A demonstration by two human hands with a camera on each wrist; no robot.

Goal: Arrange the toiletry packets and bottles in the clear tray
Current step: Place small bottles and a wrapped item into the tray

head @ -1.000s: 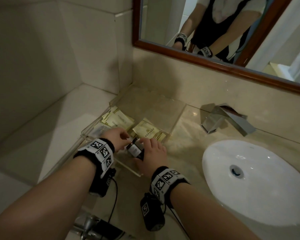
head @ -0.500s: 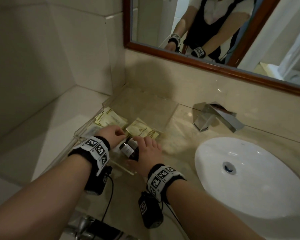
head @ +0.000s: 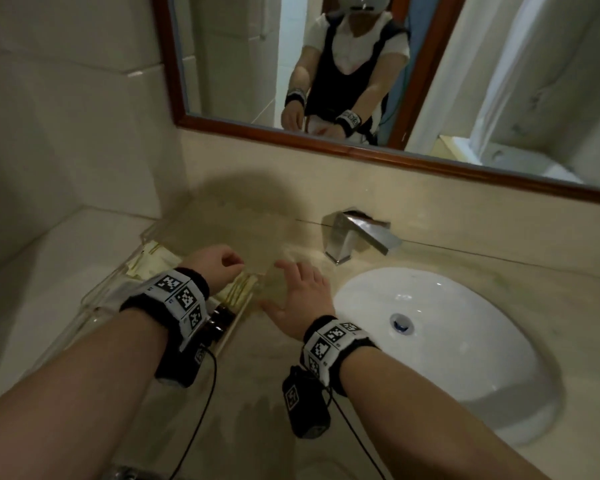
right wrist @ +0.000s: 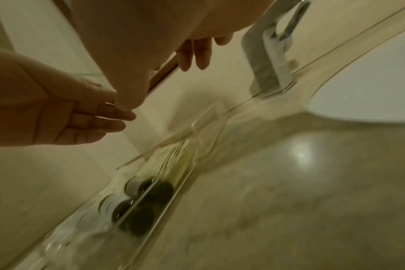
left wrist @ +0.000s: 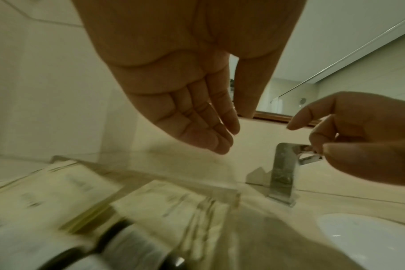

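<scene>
The clear tray (head: 94,299), at lower left, holds packets (head: 153,261) behind bottles (head: 219,322) (near its front wall), the sink (head: 430,341) right.

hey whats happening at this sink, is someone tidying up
A person is sorting hotel toiletries into a clear tray on the marble counter beside the basin. Cream packets lie flat in the tray, and small dark bottles lie on their sides at its near end. Right now neither hand has a grip on anything: the left hand hovers over the tray with fingers loosely curled, and the right hand is spread open over the counter between tray and basin.
</scene>
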